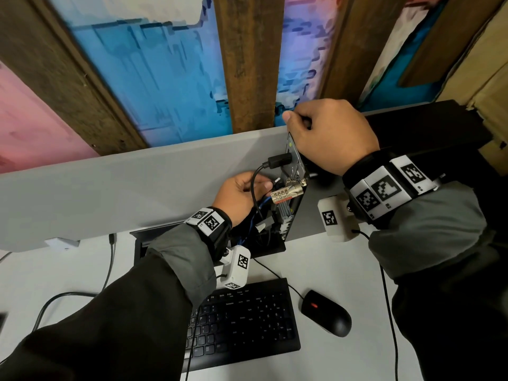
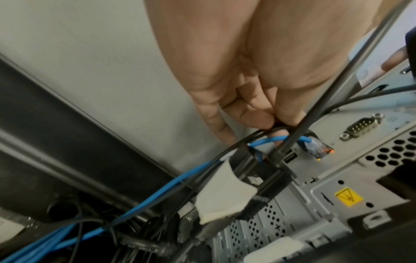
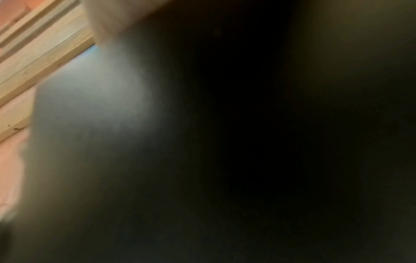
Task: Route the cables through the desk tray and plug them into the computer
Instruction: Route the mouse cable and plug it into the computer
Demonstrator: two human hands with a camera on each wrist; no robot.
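The computer (image 1: 293, 163) stands behind the grey divider, its metal rear panel (image 2: 337, 170) facing me. My left hand (image 1: 264, 186) pinches a thin black cable (image 2: 252, 137) between thumb and fingers, right in front of the panel's ports. A blue network cable (image 2: 144, 195) runs up from the tray opening, and its plug (image 2: 316, 148) sits in a port. A black plug (image 1: 277, 160) sticks out of the panel higher up. My right hand (image 1: 298, 121) grips the top rear edge of the computer. The right wrist view is dark and blurred.
A combination cable lock (image 1: 286, 194) hangs on the panel beside my left fingers. The open desk tray (image 1: 143, 237) holds a tangle of black and blue cables (image 2: 94, 236). A keyboard (image 1: 244, 323) and mouse (image 1: 327, 316) lie on the white desk in front.
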